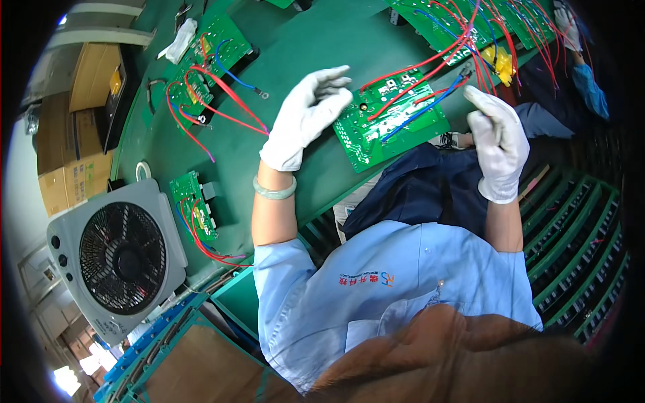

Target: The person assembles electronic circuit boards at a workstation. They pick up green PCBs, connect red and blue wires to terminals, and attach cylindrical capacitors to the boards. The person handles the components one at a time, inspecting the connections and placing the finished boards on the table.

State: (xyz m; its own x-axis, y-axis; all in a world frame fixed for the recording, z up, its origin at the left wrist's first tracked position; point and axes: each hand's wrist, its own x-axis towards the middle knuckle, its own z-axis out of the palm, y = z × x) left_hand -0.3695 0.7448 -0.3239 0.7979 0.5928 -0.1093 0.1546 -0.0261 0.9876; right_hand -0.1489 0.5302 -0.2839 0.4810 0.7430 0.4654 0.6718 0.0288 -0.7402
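Note:
A green circuit board [403,138] with red and blue wires lies at the table's near edge, in front of me. My left hand [308,115], in a white glove, is beside the board's left edge. Its fingers stretch out and the thumb stands apart, with nothing seen in the hand. To the right of the board, past the table edge, is my right hand [500,144], also gloved. Its fingers are slightly bent and apart from the thumb, and it appears to hold nothing. The blue wire [424,115] runs across the board toward dark terminal ends [466,70] just above the right fingertips.
More wired boards lie at the upper left [215,60], lower left [195,208] and far right [443,30]. A grey box fan [124,258] stands left, near cardboard boxes [74,154]. A co-worker's gloved hand [568,28] is at the far right. Green slotted racks [571,248] stand at right.

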